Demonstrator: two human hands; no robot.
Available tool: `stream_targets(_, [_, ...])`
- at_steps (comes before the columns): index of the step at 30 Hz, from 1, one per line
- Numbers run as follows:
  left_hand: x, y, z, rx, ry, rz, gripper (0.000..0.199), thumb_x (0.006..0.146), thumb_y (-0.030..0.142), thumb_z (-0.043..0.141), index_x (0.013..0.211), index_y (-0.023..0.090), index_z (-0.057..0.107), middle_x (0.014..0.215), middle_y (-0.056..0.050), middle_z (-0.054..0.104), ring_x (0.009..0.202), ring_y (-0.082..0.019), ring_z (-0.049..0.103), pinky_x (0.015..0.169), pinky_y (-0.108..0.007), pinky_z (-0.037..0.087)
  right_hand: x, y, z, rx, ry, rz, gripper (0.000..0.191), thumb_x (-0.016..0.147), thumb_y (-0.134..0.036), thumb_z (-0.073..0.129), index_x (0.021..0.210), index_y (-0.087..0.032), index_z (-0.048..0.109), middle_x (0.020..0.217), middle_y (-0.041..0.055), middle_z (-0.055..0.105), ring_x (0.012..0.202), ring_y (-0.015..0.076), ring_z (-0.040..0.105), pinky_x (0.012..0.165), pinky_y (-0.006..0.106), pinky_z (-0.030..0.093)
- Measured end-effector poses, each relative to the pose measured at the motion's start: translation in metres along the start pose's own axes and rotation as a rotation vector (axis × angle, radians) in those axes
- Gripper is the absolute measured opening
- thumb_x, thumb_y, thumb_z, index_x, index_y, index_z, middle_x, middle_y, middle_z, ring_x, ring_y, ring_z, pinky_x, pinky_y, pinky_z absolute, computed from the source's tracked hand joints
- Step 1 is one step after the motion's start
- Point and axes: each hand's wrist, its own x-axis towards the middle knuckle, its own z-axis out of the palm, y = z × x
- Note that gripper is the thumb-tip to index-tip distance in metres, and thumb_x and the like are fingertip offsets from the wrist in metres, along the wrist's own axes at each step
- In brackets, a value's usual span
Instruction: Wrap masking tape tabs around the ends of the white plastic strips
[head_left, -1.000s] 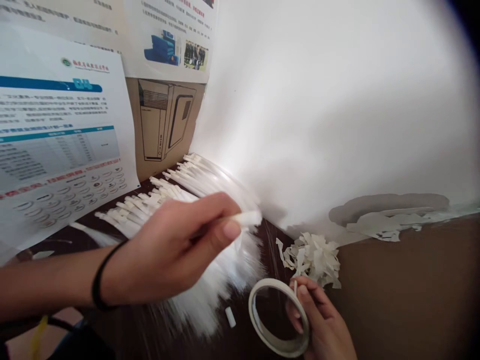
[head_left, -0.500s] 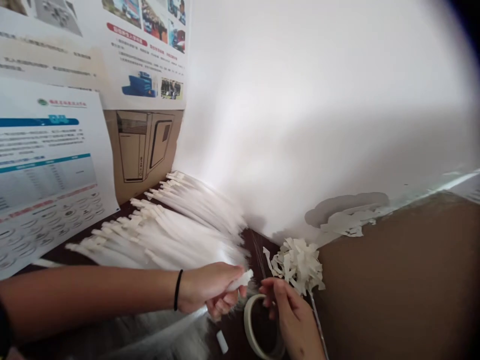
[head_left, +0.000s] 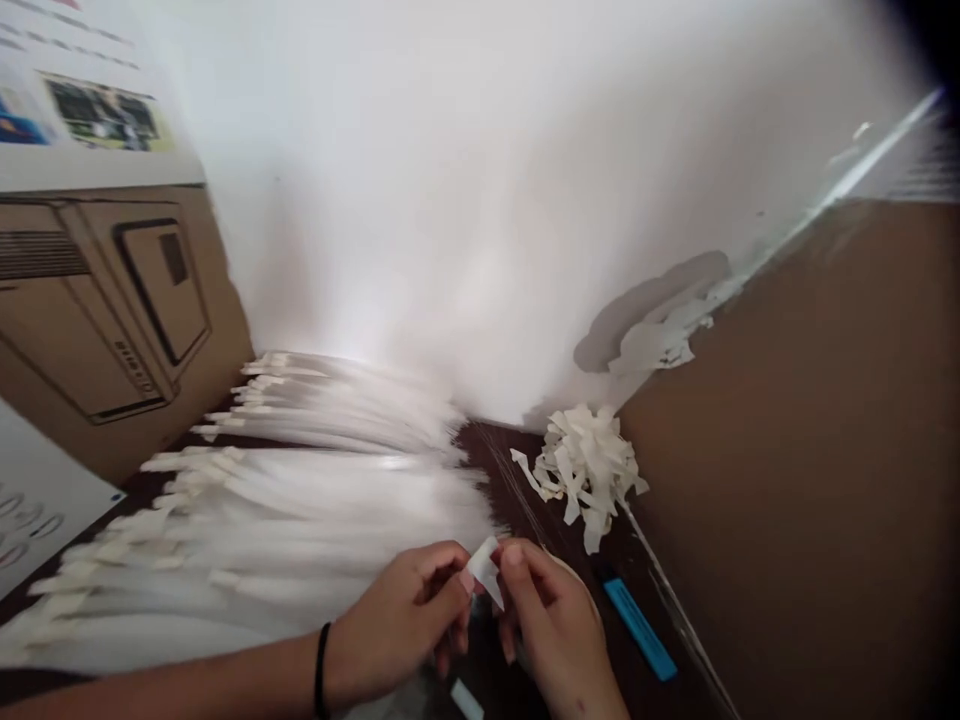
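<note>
My left hand (head_left: pixel 409 620), with a black band at its wrist, pinches one side of a small white strip (head_left: pixel 486 568) at the bottom centre. The fingers of my right hand (head_left: pixel 551 620) close on the strip's other side. Most of a tape roll is hidden behind my right hand; only a thin pale edge shows. Bundles of fine white fibres (head_left: pixel 322 510), their left ends wrapped in pale tape, lie to the left of my hands. A small white piece (head_left: pixel 466 699) rests on the dark table below them.
A heap of crumpled pale tape strips (head_left: pixel 589 465) lies beyond my right hand. Right of that hand is a blue tool (head_left: pixel 640 628). Cardboard stands at left (head_left: pixel 112 330) and right (head_left: pixel 810 450), a white wall (head_left: pixel 420 200) behind.
The view has shifted closer to the table and right. Both hands have come together on the white strip; my right hand was apart before, by the tape roll. The blue tool now shows.
</note>
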Motion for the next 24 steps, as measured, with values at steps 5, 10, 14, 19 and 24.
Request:
stream_targets(5, [0.001,0.002,0.003,-0.096,0.001,-0.025,0.048,0.071,0.058,0.067,0.080,0.015,0.047,0.065,-0.001,0.055,0.055,-0.013,0.057,0.041,-0.020,0.046,0.003,-0.005,-0.001,-0.045,-0.057,-0.006,0.045,0.068,-0.058,0.064,0.071,-0.014,0.061,0.057,-0.0003,0.053,0.038,0.0049,0.035,0.035,0.018,0.026])
stream_targets(10, [0.001,0.006,0.000,-0.182,-0.008,-0.038,0.051,0.075,0.063,0.060,0.078,0.014,0.049,0.067,-0.003,0.057,0.054,-0.013,0.057,0.037,-0.019,0.044,0.005,-0.006,-0.004,-0.041,-0.078,-0.055,0.031,0.075,-0.046,0.062,0.069,-0.016,0.061,0.049,-0.0044,0.045,0.041,0.0061,0.034,0.039,0.018,0.025])
stream_targets(14, [0.002,0.006,-0.003,-0.222,0.024,-0.086,0.052,0.073,0.063,0.064,0.071,0.014,0.045,0.054,0.005,0.045,0.041,-0.003,0.038,0.034,-0.011,0.026,0.006,-0.004,-0.006,-0.058,-0.077,-0.154,0.023,0.078,-0.038,0.061,0.073,-0.016,0.066,0.063,-0.0001,0.059,0.058,0.0092,0.049,0.056,0.019,0.039])
stream_targets(19, [0.001,0.008,-0.005,-0.349,-0.056,-0.110,0.048,0.074,0.058,0.066,0.071,0.015,0.045,0.053,0.008,0.034,0.042,-0.001,0.026,0.037,-0.012,0.017,0.004,-0.005,-0.006,-0.068,-0.021,-0.266,0.018,0.078,-0.032,0.061,0.073,-0.016,0.068,0.069,0.0009,0.064,0.066,0.0108,0.055,0.062,0.019,0.042])
stream_targets(24, [-0.002,0.016,-0.006,-0.459,-0.161,-0.186,0.041,0.076,0.048,0.069,0.073,0.015,0.046,0.054,0.008,0.032,0.043,-0.001,0.022,0.037,-0.013,0.013,0.004,-0.010,-0.008,-0.085,0.010,-0.331,0.015,0.077,-0.029,0.062,0.069,-0.017,0.068,0.063,-0.0009,0.062,0.058,0.0091,0.053,0.055,0.017,0.040])
